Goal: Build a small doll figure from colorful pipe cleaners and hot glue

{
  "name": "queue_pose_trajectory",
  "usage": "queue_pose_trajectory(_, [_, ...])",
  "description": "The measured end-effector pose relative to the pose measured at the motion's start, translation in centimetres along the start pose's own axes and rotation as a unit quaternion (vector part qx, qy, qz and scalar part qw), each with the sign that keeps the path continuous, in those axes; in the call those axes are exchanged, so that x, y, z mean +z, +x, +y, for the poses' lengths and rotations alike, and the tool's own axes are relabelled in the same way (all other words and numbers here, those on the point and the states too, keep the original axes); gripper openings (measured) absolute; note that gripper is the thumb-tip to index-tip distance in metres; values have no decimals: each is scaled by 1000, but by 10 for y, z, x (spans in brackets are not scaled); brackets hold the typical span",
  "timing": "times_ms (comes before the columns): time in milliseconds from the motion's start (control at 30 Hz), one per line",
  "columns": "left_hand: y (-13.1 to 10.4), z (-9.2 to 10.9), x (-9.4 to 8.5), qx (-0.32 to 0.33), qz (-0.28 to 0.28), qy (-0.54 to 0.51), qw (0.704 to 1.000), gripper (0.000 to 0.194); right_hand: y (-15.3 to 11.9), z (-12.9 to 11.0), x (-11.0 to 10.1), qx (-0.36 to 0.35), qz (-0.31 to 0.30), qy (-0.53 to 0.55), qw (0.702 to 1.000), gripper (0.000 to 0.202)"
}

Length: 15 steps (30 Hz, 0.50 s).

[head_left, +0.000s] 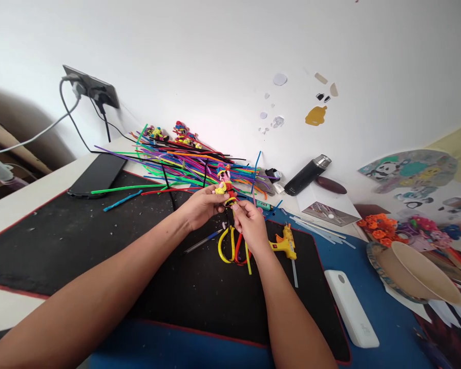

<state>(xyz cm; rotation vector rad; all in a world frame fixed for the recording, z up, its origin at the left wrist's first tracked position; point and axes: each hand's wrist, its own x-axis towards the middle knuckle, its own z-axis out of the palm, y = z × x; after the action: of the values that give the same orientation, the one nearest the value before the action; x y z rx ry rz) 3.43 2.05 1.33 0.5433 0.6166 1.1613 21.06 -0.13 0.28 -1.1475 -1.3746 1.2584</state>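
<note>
A small figure [224, 177] of bent pipe cleaners, with a blue and orange top, pink face and red and yellow body, stands upright between my hands. My left hand [205, 206] is closed on its left side, thumb and fingers pinching the yellow part. My right hand [249, 220] pinches a yellow-green pipe cleaner [248, 259] at the figure's lower edge; its long end hangs below the hand. Just beneath lie scissors [222, 246] with yellow and red handles, partly hidden by my right hand. A blue pen [203, 241] rests left of them.
Behind my hands spreads a pile of coloured pipe cleaners [184, 164], with finished figures [184, 134] at the wall. A yellow glue gun [288, 243], white power bank [351, 307], black bottle [307, 175] and beige bowl [426, 271] are on the right. A phone [98, 174] lies left.
</note>
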Motion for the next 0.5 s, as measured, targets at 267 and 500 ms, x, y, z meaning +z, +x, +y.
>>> queue_pose_trajectory(267, [3, -4, -6, -30, -33, -58, 997, 27, -2, 0, 2, -41, 13, -53, 998, 40])
queue_pose_trajectory(500, [2, -4, -6, -50, -27, -49, 997, 22, -4, 3, 4, -54, 15, -98, 994, 34])
